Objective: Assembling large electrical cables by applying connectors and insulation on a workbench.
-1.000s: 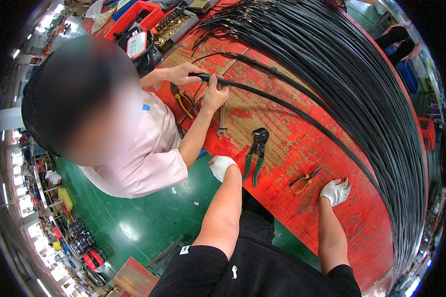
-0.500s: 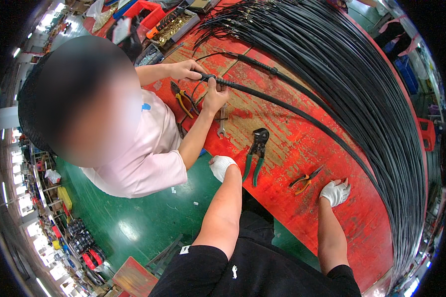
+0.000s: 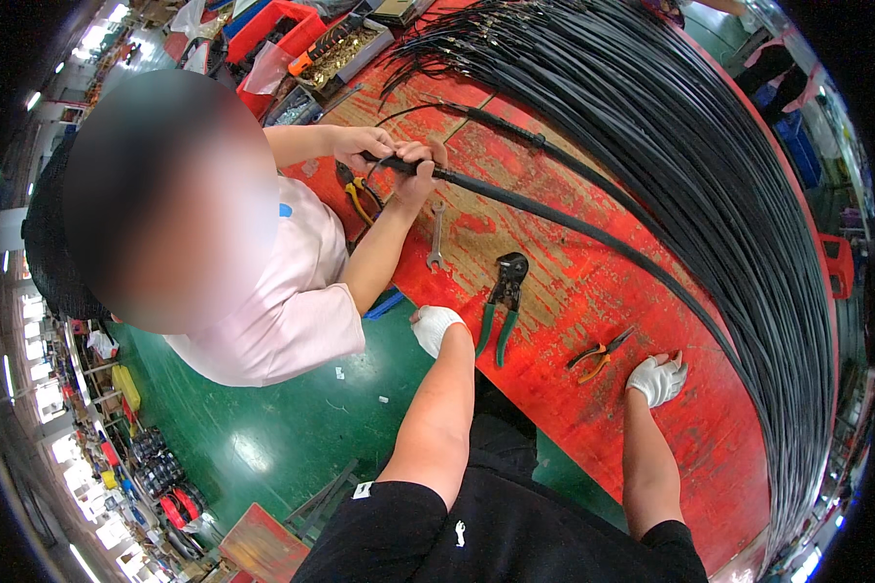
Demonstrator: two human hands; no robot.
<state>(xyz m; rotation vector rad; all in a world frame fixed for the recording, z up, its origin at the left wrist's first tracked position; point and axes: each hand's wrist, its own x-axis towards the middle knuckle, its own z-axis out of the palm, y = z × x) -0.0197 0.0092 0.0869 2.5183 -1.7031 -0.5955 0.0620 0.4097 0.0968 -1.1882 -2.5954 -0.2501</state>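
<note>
Head camera: two gloved hands, both in white. The left hand is at the edge of the red tabletop, fingers folded; whether they pinch anything I cannot tell. The right hand rests on the tabletop, fingers bent and close together; what may lie under them I cannot tell

Four tools lie on the table: one green-handled hand tool just beside the left hand, one pair of orange-handled pliers near the right, one wrench, and one pair of yellow-handled pliers by a co-worker, whose two bare hands grip one thick black cable. A second black cable lies beyond it, then one large bundle, its strands too many to count

One white emblem marks the black shirt, too small to read

One tray holds small brass-coloured parts; beside it stands a red bin, contents unclear
</note>
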